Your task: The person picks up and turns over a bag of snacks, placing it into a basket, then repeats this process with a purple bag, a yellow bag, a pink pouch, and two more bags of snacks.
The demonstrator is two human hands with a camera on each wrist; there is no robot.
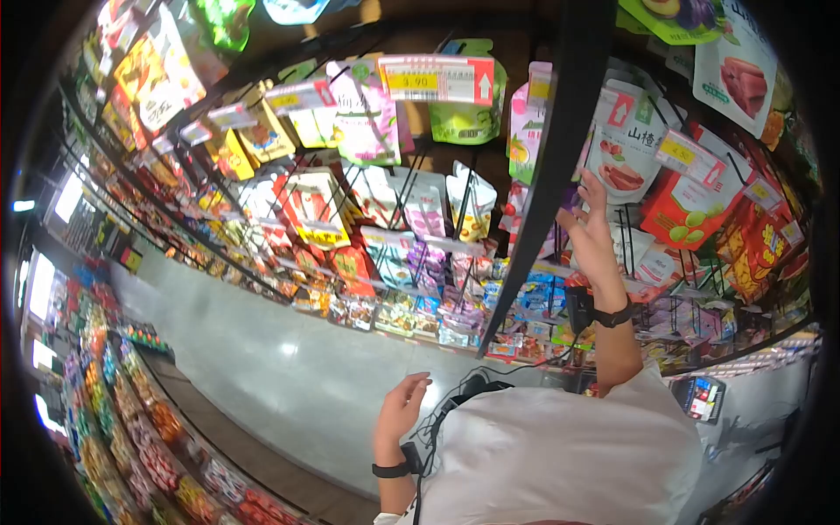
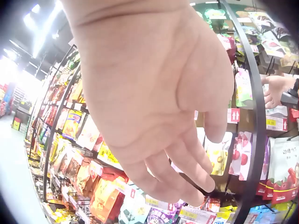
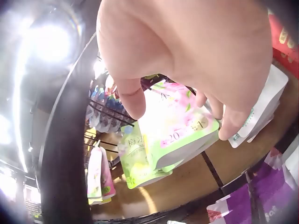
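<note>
My right hand [image 1: 593, 238] is raised among the hanging snack pouches, just right of a black upright post [image 1: 570, 114]. In the head view its fingers are extended, beside a white pouch [image 1: 623, 157] with red fruit on it. The right wrist view shows a pink-and-green pouch [image 3: 180, 128] beyond the palm, between the thumb on one side and the fingertips on the other. Low in front of the body, my left hand [image 1: 400, 415] hangs with loosely bent fingers and nothing in it. Its palm side fills much of the left wrist view, with shelf pouches behind.
Price tags [image 1: 436, 80] run along the rack above rows of pouches on black hooks. A red pouch [image 1: 691, 206] with green fruit hangs further right. Grey floor [image 1: 262, 341] lies to the left, with a bin row of wrapped sweets [image 1: 157, 459] across the aisle.
</note>
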